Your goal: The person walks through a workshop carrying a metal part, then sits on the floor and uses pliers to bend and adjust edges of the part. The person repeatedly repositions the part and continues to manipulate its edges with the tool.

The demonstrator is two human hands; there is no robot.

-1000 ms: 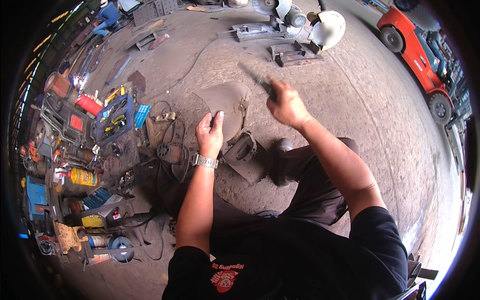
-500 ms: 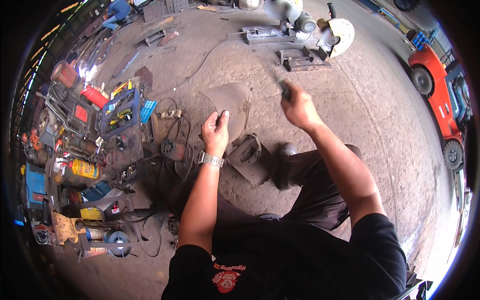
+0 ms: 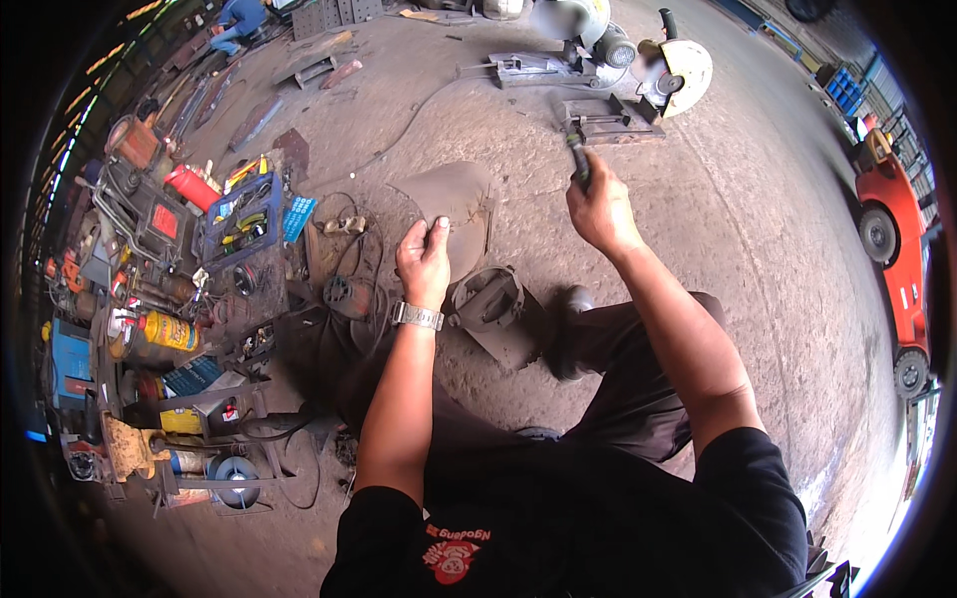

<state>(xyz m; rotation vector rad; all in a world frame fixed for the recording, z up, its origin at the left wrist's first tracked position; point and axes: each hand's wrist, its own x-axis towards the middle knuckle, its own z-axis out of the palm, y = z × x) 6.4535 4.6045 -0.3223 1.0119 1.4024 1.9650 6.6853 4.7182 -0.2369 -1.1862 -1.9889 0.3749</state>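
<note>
Left grip [image 3: 423,267] of mine pinched on near edge of curved grey-brown metal-looking sheet [image 3: 451,187], sheet in front of me; right grip [image 3: 601,211] closed round slim dark-handled tool [image 3: 579,161], raised right of sheet, tip blurred.

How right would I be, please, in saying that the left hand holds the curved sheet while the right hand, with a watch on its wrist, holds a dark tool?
Not quite: in the head view the watch is on the wrist of the left hand. That hand does hold the curved sheet, and the right hand holds a dark tool.
</note>
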